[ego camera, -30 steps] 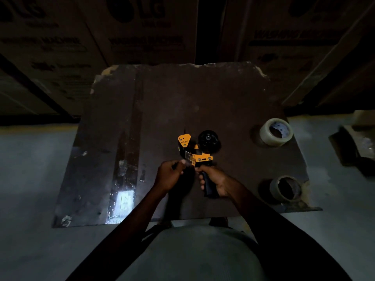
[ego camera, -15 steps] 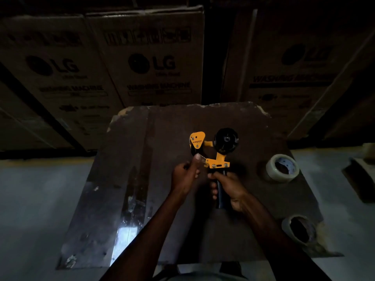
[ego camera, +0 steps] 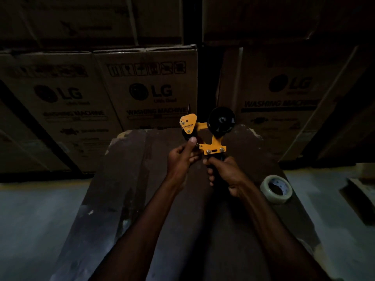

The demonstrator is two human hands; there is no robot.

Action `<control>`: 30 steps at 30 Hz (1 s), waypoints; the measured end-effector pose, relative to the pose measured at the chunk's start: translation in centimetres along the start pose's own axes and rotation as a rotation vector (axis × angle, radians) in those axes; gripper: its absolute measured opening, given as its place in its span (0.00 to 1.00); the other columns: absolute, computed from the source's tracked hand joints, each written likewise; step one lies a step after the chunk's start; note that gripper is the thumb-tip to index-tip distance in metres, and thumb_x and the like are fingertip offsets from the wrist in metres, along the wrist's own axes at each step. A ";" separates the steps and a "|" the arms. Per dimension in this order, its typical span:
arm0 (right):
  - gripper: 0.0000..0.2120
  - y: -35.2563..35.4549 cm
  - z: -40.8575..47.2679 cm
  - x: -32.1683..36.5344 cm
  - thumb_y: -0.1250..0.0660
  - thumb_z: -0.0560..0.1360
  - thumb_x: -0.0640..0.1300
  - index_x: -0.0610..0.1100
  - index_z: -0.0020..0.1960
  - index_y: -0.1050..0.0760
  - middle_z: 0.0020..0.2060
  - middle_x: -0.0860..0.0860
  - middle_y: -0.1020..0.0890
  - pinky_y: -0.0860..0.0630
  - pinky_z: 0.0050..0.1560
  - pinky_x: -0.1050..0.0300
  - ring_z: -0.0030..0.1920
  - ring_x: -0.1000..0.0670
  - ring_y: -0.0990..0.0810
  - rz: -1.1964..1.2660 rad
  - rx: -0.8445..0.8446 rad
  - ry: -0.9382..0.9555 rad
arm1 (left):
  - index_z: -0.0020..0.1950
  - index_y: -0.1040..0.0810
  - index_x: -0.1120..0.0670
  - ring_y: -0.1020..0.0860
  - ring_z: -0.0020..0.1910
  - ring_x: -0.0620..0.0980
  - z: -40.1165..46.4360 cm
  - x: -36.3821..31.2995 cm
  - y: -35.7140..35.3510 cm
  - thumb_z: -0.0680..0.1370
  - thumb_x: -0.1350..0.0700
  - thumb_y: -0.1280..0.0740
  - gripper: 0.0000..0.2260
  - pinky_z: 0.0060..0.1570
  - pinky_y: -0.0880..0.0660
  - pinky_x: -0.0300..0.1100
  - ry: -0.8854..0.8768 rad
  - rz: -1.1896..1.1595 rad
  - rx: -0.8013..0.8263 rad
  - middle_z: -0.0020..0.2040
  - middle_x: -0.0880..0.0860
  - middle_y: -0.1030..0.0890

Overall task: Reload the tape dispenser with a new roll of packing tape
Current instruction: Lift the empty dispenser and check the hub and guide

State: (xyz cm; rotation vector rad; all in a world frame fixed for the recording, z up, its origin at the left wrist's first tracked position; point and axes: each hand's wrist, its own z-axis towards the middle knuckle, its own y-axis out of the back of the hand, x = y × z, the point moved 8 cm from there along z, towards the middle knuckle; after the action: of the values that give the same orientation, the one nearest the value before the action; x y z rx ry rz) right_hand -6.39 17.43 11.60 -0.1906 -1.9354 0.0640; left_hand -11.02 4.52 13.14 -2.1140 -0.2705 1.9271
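Observation:
I hold an orange and black tape dispenser [ego camera: 211,138] upright above the dark board [ego camera: 129,179]. Its black spool hub [ego camera: 221,121] carries no roll. My right hand [ego camera: 225,173] is wrapped around the black handle below the orange frame. My left hand [ego camera: 181,157] grips the front end, with the thumb pressed just under the orange guard plate [ego camera: 188,124]. A roll of clear packing tape [ego camera: 276,189] lies flat on the board to the right of my right forearm.
Stacked cardboard washing-machine boxes [ego camera: 150,92] stand close behind the board. Grey floor [ego camera: 30,220] shows on both sides. A dim cardboard object [ego camera: 361,191] sits at the far right edge.
The dispenser has risen and come closer, both hands keeping their grips. The view has tilted up, so the second tape roll at the board's near right has left the frame.

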 end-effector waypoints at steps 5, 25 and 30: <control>0.06 0.0 0.3 1.6 0.31 0.74 0.44 0.41 0.44 0.20 0.26 0.49 0.25 0.29 0.28 0.58 0.24 0.51 0.28 -0.029 -0.006 0.032 | 0.49 0.17 0.60 0.17 0.53 0.58 0.4 -1.2 -0.6 0.77 0.53 0.31 0.10 0.54 0.21 0.50 -0.007 -0.092 -0.033 0.50 0.60 0.15; 0.04 0.2 1.4 2.1 0.30 0.74 0.42 0.42 0.43 0.20 0.25 0.50 0.24 0.28 0.29 0.56 0.24 0.52 0.27 0.030 -0.058 0.019 | 0.52 0.18 0.60 0.16 0.52 0.52 -0.3 0.2 -0.8 0.79 0.54 0.34 0.10 0.49 0.20 0.40 0.045 -0.188 -0.010 0.50 0.57 0.14; 0.05 0.1 1.5 1.4 0.31 0.74 0.42 0.41 0.42 0.20 0.25 0.49 0.25 0.29 0.29 0.56 0.24 0.51 0.28 0.009 -0.043 0.012 | 0.52 0.18 0.60 0.16 0.51 0.52 -1.1 1.4 -0.3 0.78 0.53 0.33 0.11 0.52 0.21 0.44 0.077 -0.184 -0.015 0.48 0.57 0.14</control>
State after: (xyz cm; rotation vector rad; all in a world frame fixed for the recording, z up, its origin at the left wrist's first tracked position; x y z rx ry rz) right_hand -8.29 17.78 12.36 -0.2277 -1.9254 0.0266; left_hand -9.74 5.12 11.97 -2.0872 -0.4487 1.7411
